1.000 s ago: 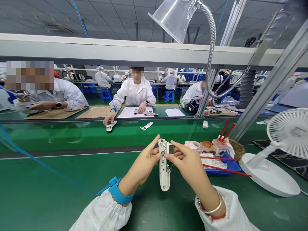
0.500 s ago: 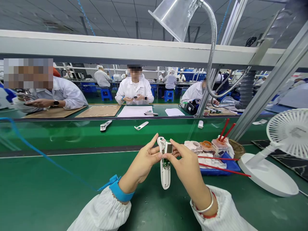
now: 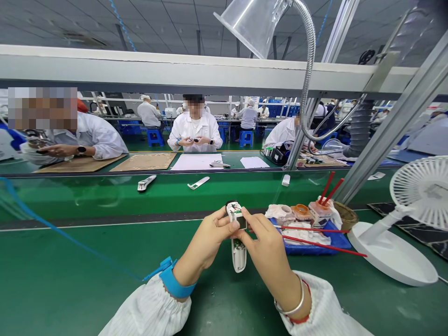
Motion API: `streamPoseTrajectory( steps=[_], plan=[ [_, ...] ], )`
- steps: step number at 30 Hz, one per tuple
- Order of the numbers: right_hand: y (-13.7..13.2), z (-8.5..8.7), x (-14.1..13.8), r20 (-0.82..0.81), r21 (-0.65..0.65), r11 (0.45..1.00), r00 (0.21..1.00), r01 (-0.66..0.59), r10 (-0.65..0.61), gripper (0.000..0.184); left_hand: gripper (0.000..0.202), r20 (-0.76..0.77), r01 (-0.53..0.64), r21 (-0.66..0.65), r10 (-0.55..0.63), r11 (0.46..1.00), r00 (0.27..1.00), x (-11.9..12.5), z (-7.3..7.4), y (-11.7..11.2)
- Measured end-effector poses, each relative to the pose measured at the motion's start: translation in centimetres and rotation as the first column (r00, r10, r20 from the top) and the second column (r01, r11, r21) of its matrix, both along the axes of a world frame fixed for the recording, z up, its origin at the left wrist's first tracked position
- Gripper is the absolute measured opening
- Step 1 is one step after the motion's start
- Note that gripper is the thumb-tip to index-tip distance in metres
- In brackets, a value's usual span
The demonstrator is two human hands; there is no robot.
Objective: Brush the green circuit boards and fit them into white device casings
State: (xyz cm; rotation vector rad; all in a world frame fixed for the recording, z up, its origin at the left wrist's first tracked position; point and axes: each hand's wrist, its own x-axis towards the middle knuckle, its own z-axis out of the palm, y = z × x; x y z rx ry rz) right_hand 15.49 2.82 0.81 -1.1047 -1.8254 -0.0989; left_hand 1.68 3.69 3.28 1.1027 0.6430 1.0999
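White plastic housing (image 3: 239, 260) is gripped just above the green tabletop (image 3: 70, 284) by a worker's two hands, its long axis running near to far, with the narrow tail toward the body. Left hand (image 3: 206, 231), wearing a blue antistatic wrist strap (image 3: 171, 282), curls closed around the far end from the left, its thumb against the casing. Right hand (image 3: 264, 247) comes in from the right, its fingertips (image 3: 245, 213) pinched around a small square display module (image 3: 240, 223) at the same end; neither hand is clearly nearer. Green circuit board (image 3: 238, 244) shows in the open casing just below. No brand, label or writing can be read on the part. To the right, a blue tray (image 3: 294, 249) carries assorted containers and red sticks, with a white desk fan (image 3: 416, 200) beyond it. Across the line, a worker in a white coat (image 3: 194, 133) handles a small item with both hands.
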Motion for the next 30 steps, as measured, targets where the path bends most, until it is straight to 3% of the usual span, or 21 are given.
streamPoseTrajectory(
  steps=[5,10,12,15,17,19,21,22,26,30],
  plan=[
    [0.0,-0.4,-0.3,0.078,0.091,0.996,0.997,-0.025,0.018,0.033,0.037,-0.131,-0.151,0.038,0.155,0.988,0.979,0.6,-0.6,-0.2],
    [0.2,-0.3,-0.2,0.015,0.105,0.993,0.999,-0.054,0.052,0.039,0.031,-0.208,-0.159,0.091,0.175,0.983,0.962,0.6,-0.4,-0.3],
    [0.2,-0.3,-0.3,-0.042,0.047,0.996,0.996,-0.078,0.080,0.039,0.032,-0.183,-0.155,0.092,0.169,0.984,0.968,0.6,-0.3,-0.2],
    [-0.1,-0.9,-1.2,-0.278,-0.140,0.984,0.958,-0.114,0.071,0.043,0.032,-0.112,-0.171,0.082,0.180,0.982,0.977,0.4,-0.2,-0.1],
    [-0.5,-1.6,-2.1,-0.481,-0.322,0.918,0.875,-0.231,0.052,0.042,0.028,-0.090,-0.204,0.070,0.210,0.976,0.974,0.3,-0.1,-0.1],
    [-1.0,-2.2,-2.9,-0.647,-0.478,0.768,0.762,-0.425,0.018,0.038,0.025,-0.111,-0.214,0.050,0.218,0.976,0.970,0.2,0.0,-0.2],
    [-1.4,-2.5,-3.5,-0.747,-0.530,0.631,0.664,-0.566,-0.031,0.038,0.024,-0.138,-0.208,0.043,0.212,0.977,0.968,0.2,0.0,-0.3],
    [-1.5,-2.5,-3.7,-0.777,-0.523,0.611,0.627,-0.595,-0.054,0.039,0.024,-0.143,-0.208,0.047,0.213,0.977,0.967,0.2,0.0,-0.3],
    [-1.4,-2.3,-3.5,-0.835,-0.455,0.632,0.547,-0.628,-0.058,0.038,0.022,-0.121,-0.245,0.085,0.254,0.966,0.960,0.2,-0.2,-0.2],
    [-1.4,-2.0,-3.3,-0.839,-0.445,0.632,0.542,-0.635,-0.045,0.038,0.026,-0.121,-0.244,0.071,0.251,0.967,0.960,0.3,-0.4,-0.1]
  ],
)
